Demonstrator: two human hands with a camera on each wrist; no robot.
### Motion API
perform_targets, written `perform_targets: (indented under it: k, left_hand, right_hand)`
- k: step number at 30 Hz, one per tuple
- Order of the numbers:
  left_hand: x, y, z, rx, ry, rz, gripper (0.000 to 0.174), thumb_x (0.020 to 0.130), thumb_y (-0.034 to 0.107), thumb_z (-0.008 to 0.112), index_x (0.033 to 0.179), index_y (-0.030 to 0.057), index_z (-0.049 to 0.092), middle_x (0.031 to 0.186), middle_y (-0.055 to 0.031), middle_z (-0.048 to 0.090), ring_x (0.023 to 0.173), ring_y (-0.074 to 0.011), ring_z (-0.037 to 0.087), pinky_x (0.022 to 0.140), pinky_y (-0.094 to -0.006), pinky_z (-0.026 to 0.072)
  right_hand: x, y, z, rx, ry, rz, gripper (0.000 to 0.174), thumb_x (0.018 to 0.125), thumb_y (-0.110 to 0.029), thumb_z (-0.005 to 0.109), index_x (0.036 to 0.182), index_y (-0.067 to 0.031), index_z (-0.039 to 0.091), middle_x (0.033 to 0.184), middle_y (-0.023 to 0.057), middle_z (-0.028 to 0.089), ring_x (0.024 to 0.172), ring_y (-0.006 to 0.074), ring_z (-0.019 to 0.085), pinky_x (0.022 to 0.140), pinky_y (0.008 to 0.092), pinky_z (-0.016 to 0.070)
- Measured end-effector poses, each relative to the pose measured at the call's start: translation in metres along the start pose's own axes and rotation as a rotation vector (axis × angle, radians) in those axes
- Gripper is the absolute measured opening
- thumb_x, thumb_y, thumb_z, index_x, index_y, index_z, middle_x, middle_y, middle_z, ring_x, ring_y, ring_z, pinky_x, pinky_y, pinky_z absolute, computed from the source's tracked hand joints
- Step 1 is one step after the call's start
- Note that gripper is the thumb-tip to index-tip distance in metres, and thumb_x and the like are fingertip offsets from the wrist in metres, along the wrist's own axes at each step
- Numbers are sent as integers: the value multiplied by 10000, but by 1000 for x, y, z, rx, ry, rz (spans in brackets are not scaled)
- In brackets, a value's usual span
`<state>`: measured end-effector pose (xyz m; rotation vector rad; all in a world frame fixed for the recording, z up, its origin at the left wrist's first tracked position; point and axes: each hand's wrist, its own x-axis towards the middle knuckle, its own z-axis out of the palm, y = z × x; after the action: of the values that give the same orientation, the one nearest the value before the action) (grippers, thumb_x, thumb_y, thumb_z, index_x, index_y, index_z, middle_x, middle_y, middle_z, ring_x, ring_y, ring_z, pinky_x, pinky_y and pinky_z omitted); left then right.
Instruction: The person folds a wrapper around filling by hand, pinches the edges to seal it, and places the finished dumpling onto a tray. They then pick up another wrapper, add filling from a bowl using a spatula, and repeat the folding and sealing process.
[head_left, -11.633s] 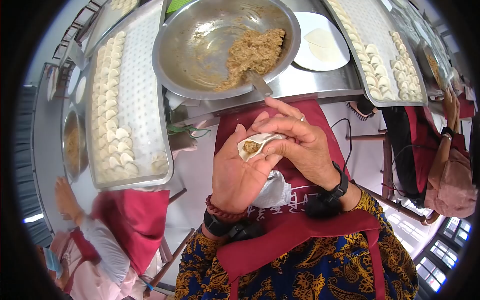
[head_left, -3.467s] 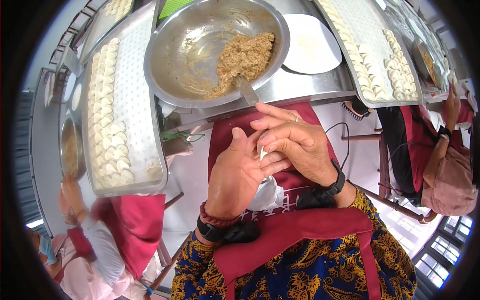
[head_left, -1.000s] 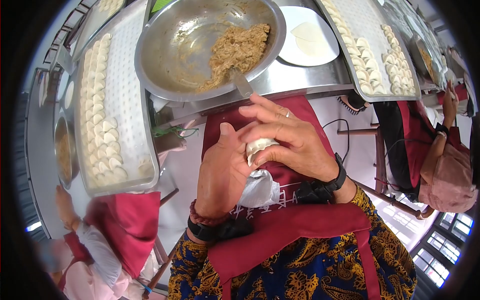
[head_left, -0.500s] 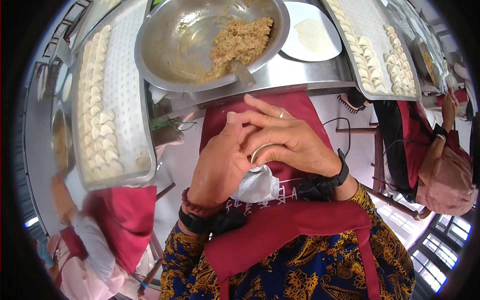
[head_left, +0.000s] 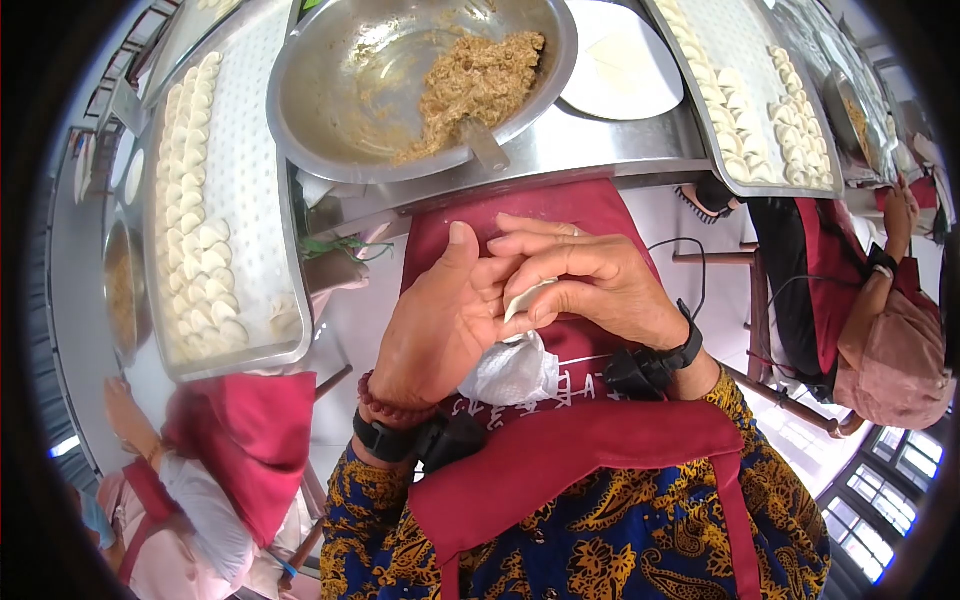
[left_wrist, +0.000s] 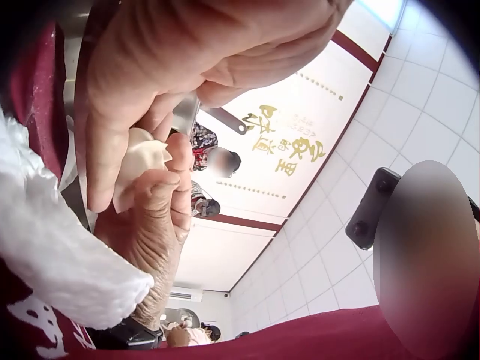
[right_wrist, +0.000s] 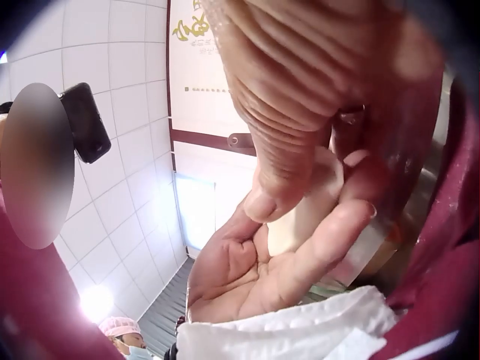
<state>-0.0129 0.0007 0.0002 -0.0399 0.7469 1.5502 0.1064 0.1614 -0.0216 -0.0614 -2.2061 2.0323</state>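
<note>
A pale dumpling (head_left: pixel 526 299) with a folded edge is between my two hands in front of the apron. My right hand (head_left: pixel 612 288) pinches it between thumb and forefinger, the other fingers reaching forward. Below and beside it, my left hand (head_left: pixel 435 312) lies palm up, thumb raised, its fingers extended under the dumpling. In the left wrist view the dumpling (left_wrist: pixel 139 163) shows a small pointed, pleated edge by the thumb tip. The right wrist view has the smooth side of the dumpling (right_wrist: pixel 296 221) against the left fingers; its far side is hidden.
Ahead stands a steel bowl (head_left: pixel 330 100) of minced filling (head_left: pixel 485 85) with a metal handle (head_left: pixel 485 148) sticking out. Right of it is a white plate (head_left: pixel 650 98) with thin wrappers. Perforated trays of dumplings flank both sides, including the left tray (head_left: pixel 262 150). Other people sit either side.
The wrapper, open around filling 11.6 seconds ago, is now folded over. Within the last second the right fingers have shifted lower on the dumpling, turning its edge toward the left palm.
</note>
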Motion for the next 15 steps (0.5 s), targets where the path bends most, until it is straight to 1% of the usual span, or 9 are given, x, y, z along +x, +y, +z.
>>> perform_targets:
  k: [1, 3, 5, 7, 9, 11, 13, 15]
  left_hand:
    - [0, 0, -1, 3, -1, -1, 744, 1039, 530, 271, 1353, -133, 398, 1314, -225, 529, 1211, -289, 543, 1036, -436, 447]
    - [2, 0, -1, 14, 28, 9, 770, 1038, 539, 248, 1358, -149, 381, 1332, -233, 519, 1224, -303, 537, 1052, -459, 436]
    - [3, -1, 1, -5, 36, 10, 775, 1037, 542, 241, 1360, -150, 378, 1346, -236, 510, 1236, -308, 530, 1061, -454, 427]
    - [5, -2, 4, -22, 43, 11, 780, 1036, 545, 233, 1362, -150, 374, 1360, -239, 500, 1248, -312, 522, 1070, -449, 419]
    - [7, -2, 7, -62, 5, 37, 789, 1035, 550, 221, 1372, -149, 364, 1383, -242, 480, 1275, -315, 499, 1093, -443, 394]
    - [11, -2, 7, -78, 6, 47, 790, 1035, 550, 212, 1378, -147, 358, 1389, -239, 474, 1283, -315, 491, 1103, -444, 382]
    - [12, -1, 10, -92, 9, 59, 792, 1035, 551, 203, 1384, -145, 352, 1396, -237, 468, 1291, -314, 483, 1112, -444, 370]
    - [14, -4, 15, -104, -10, 134, 796, 1036, 551, 185, 1397, -141, 337, 1403, -234, 461, 1299, -305, 474, 1118, -439, 362]
  right_hand:
    - [0, 1, 0, -3, 19, 11, 110, 818, -30, 702, 922, -26, 739, 1200, 142, 676, 1300, 304, 510, 1061, 396, 407]
    - [-2, 7, 1, 13, 52, -5, 113, 821, -22, 697, 927, -16, 736, 1195, 150, 676, 1292, 305, 519, 1051, 389, 419]
    - [-4, 11, 1, 29, 85, -22, 115, 825, -14, 692, 932, -6, 733, 1190, 158, 677, 1283, 305, 528, 1041, 382, 431]
    - [-5, 12, 1, 106, 117, 0, 123, 821, -7, 694, 939, 9, 726, 1196, 168, 671, 1283, 302, 527, 1023, 365, 448]
    - [-3, 3, 1, 94, 166, 17, 127, 817, 4, 693, 940, 15, 723, 1199, 170, 669, 1279, 302, 530, 1022, 356, 449]
    - [-3, -1, 1, 81, 218, 30, 131, 813, 15, 692, 941, 20, 720, 1201, 172, 667, 1275, 302, 533, 1022, 348, 450]
    - [-2, -3, 0, 67, 264, -6, 130, 817, 24, 676, 940, 22, 719, 1208, 174, 662, 1270, 306, 537, 1024, 343, 450]
    - [-2, 3, -2, 78, 272, -51, 124, 828, 20, 669, 942, 22, 719, 1197, 175, 666, 1269, 308, 536, 1025, 349, 450]
